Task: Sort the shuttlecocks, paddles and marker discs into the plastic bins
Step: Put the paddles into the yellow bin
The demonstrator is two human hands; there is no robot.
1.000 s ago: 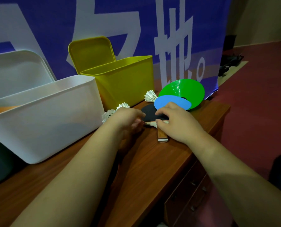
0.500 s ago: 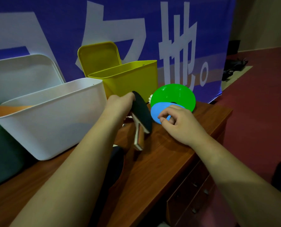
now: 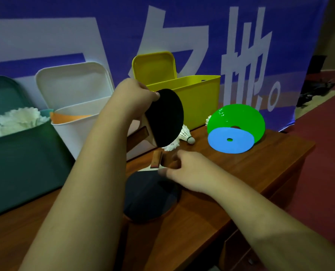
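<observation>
A person's left hand [image 3: 131,94] grips a black paddle [image 3: 165,118] by its blade edge, raised in front of the yellow bin [image 3: 200,98]; the right hand [image 3: 186,171] curls its fingers round the handle of a second paddle [image 3: 149,198] lying on the bench [image 3: 260,173] before that bin, shuttlecocks [image 3: 186,133] at its foot, green disc [image 3: 239,116] and blue disc [image 3: 231,141] to its right

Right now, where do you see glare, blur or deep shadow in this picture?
Head view: glare on the green disc; the right hand is blurred at its fingers; the lower paddle lies in dim shadow; the raised paddle in the left hand looks sharp.
</observation>
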